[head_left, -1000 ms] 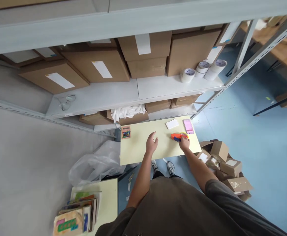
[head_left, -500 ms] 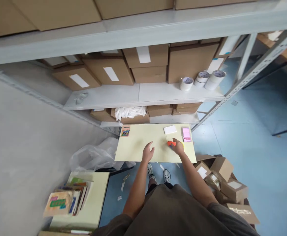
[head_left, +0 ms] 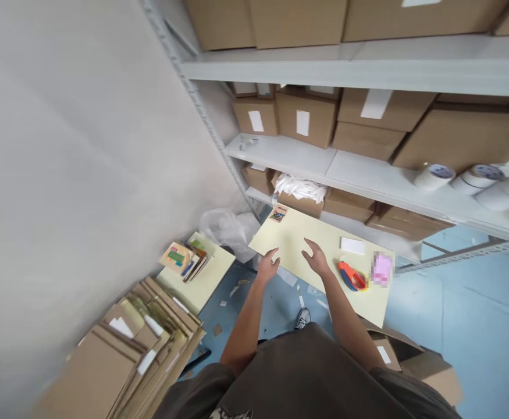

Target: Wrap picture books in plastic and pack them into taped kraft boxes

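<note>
My left hand (head_left: 268, 266) is at the near edge of the pale yellow table (head_left: 298, 241), empty, with thumb and fingers apart. My right hand (head_left: 316, 257) hovers over the table's middle, also empty and spread. To its right lies an orange and blue tape dispenser (head_left: 350, 276) with a yellow roll, apart from the hand. Behind it is a small white box or pad (head_left: 352, 245). A pink, pixelated item (head_left: 381, 269) lies near the table's right end. A small colourful card or booklet (head_left: 279, 213) sits at the far left corner.
Shelving (head_left: 367, 180) with cardboard boxes (head_left: 309, 116) and tape rolls (head_left: 435, 176) stands behind the table. To my left are a side table (head_left: 210, 285) with a stack of books (head_left: 180, 258) and flattened cardboard (head_left: 101, 366). Open cartons (head_left: 429, 372) stand at lower right; scraps lie on the floor.
My right hand has let go of the tape dispenser and moved left, away from it. The view has swung to the left, bringing the flattened cardboard into sight.
</note>
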